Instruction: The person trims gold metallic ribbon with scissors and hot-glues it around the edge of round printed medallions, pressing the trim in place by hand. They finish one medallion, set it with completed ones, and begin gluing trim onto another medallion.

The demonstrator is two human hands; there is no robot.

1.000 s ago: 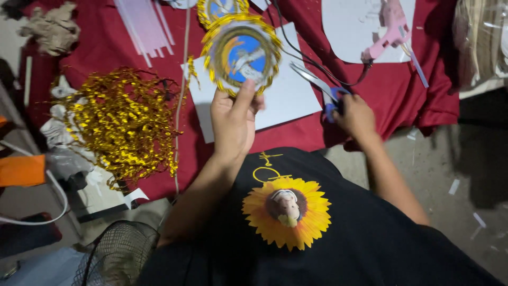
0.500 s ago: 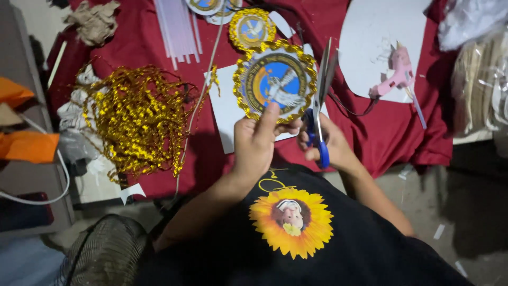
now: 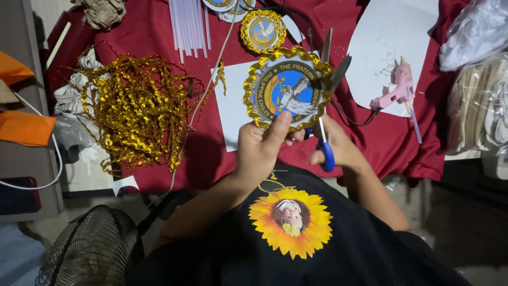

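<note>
Red cloth-covered table (image 3: 159, 32) fills the top of the view, its near edge just ahead of the person's torso, the cloth hanging down at right. Biggest item on it is a loose tangled heap of gold trim (image 3: 135, 106) at left, soft and snaggy, likely to drag if brushed. White paper sheet (image 3: 383, 37) sits top right with a pink glue gun (image 3: 397, 90) lying on its lower edge, cord trailing left. Smaller white sheet (image 3: 230, 106) lies under the held work. Bundle of pale sticks (image 3: 188, 24) at top centre, a smaller finished gold-rimmed badge (image 3: 263, 30) beside them. Round emblem disc (image 3: 287, 89), blue and white with gold trim around its rim, is held up over the table centre; looks light, thin and stiff like card, the rim trim soft and probably easy to peel or crush, so the flat lower face is the safer place to pinch. Left hand (image 3: 262, 151) grips the disc's bottom edge, thumb pressed on the printed face, fingers closed behind. Right hand (image 3: 338, 151) has fingers closed through the blue handle of scissors (image 3: 325, 95), blades parted at the disc's right rim. Open room is mostly the bare cloth between disc and heap; right side is crowded by cord and glue gun.
</note>
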